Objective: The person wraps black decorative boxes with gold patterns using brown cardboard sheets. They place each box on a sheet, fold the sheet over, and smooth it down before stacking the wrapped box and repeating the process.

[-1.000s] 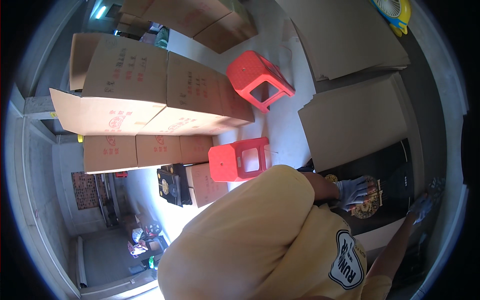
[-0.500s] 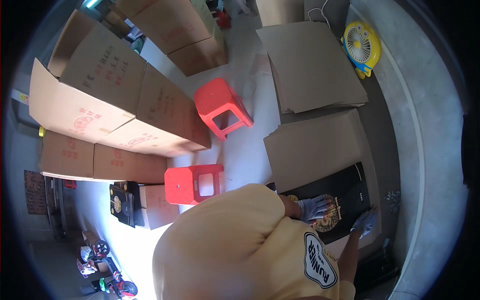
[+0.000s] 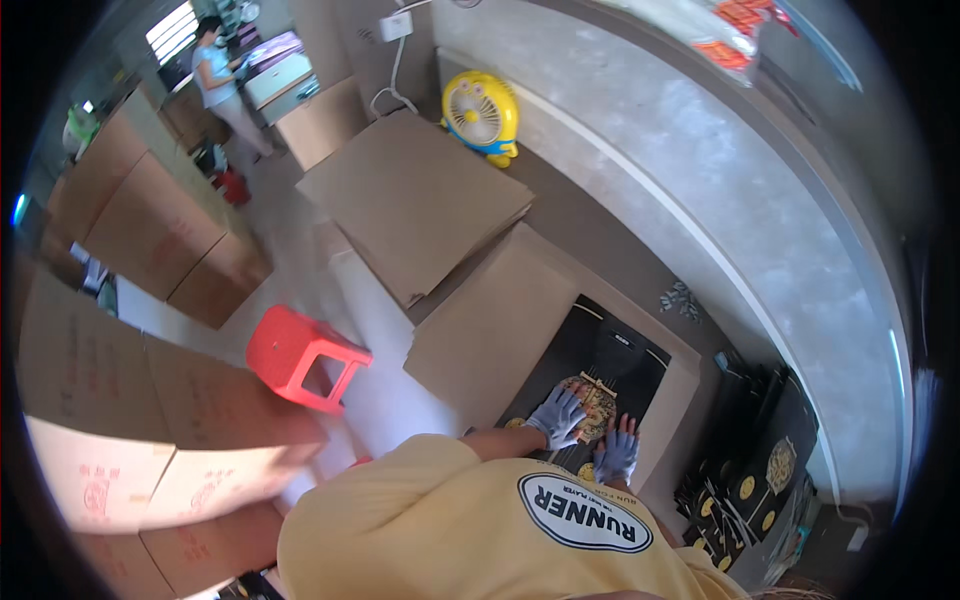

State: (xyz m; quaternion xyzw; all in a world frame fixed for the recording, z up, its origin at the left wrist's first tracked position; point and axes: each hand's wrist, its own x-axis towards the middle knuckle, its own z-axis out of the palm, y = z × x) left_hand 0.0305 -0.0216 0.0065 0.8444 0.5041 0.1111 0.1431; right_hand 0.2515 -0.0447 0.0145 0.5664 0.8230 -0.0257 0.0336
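Left hand (image 3: pixel 558 415) and right hand (image 3: pixel 616 452), gloved, fingers spread flat, pressing black flat package (image 3: pixel 600 365) with gold round emblem (image 3: pixel 592 398); brown cardboard sheet (image 3: pixel 500 330) beneath.

forearms – hidden by yellow shirt (image 3: pixel 470 530) | black sheet (image 3: pixel 600 365) near end – under gloved hands | print – too small

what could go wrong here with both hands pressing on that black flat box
The left hand and right hand both bear on the black flat box, which lies on loose cardboard sheets; it might slide or crease. The red stool stands close behind the person, a possible trip hazard.
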